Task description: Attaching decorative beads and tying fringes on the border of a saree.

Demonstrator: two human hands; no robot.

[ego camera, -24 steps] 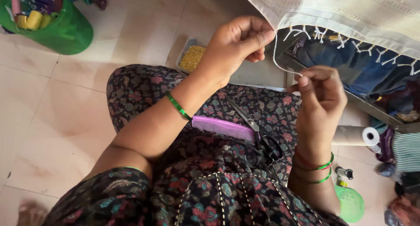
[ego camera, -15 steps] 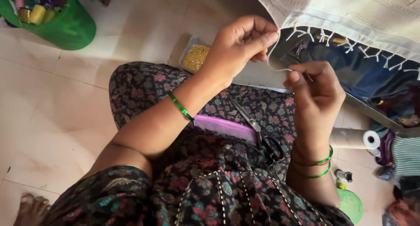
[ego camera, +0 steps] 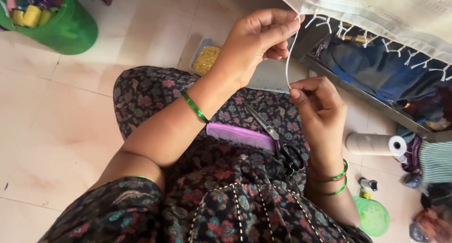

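Your left hand (ego camera: 256, 43) is pinching the top of a white thread (ego camera: 288, 59) right at the edge of the cream cloth (ego camera: 376, 12). Your fingers are closing tight on it. Your right hand (ego camera: 320, 111) is just below, pinching the bottom end of the same thread between thumb and finger. The thread is running straight between your two hands.

The cloth is hanging above both hands, and little white tassels (ego camera: 395, 47) are dangling along its edge, off to the right of your left hand.

Under your hands, a purple comb (ego camera: 240, 135) and a pair of scissors (ego camera: 278, 141) are lying on your lap. A small tray of gold beads (ego camera: 205, 59) is sitting on the floor just left of your left hand. A green bucket (ego camera: 61, 26) of thread spools is sitting well apart, far to the left. A white roll (ego camera: 376, 144) is lying on the floor near your right hand.
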